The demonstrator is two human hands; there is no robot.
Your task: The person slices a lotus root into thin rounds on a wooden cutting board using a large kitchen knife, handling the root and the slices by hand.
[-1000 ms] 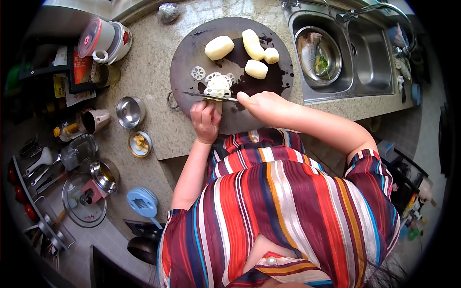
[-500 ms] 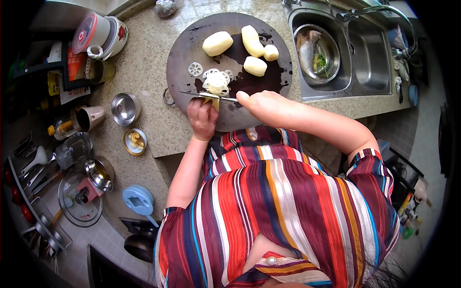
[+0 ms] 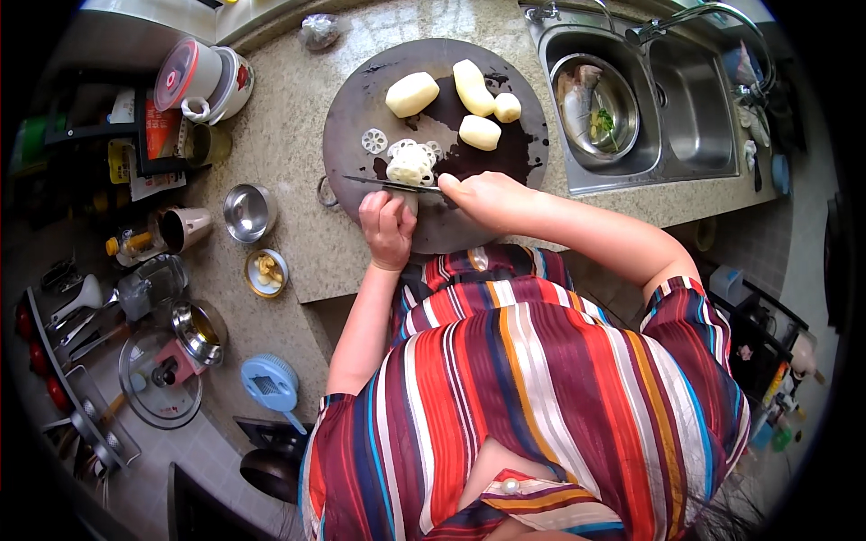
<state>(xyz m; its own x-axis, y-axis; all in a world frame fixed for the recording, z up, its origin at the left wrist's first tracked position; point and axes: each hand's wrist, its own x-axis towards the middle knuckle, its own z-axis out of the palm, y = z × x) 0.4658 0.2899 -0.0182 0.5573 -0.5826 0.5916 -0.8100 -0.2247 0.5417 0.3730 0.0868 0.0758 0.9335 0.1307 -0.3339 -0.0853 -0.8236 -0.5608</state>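
A round dark cutting board (image 3: pixel 350 117) lies on the counter. On its near left part, my left hand (image 3: pixel 388 225) is closed around a pale lotus root piece (image 3: pixel 411 204), mostly covered by the fingers and the blade. My right hand (image 3: pixel 492 200) grips a kitchen knife (image 3: pixel 383 184), its blade pointing left just beyond my left fingertips. Thin lotus root slices (image 3: pixel 410 164) are heaped against the blade's far side, and a single slice (image 3: pixel 374 141) lies apart to their left. Farther back on the board rest several peeled lotus root pieces (image 3: pixel 412 95).
At right is a double sink (image 3: pixel 695 108), its left basin holding a metal bowl (image 3: pixel 629 135) with fish and greens. To the left stand an empty metal bowl (image 3: pixel 249 214), a small dish of ginger-like pieces (image 3: pixel 268 270), a blue grater (image 3: pixel 269 383) and stacked lidded pots (image 3: pixel 230 86).
The view has shifted slightly, so the board sits lower and farther right. The knife has moved a little away from me across the board, and its blade looks darker. Both grips stay the same.
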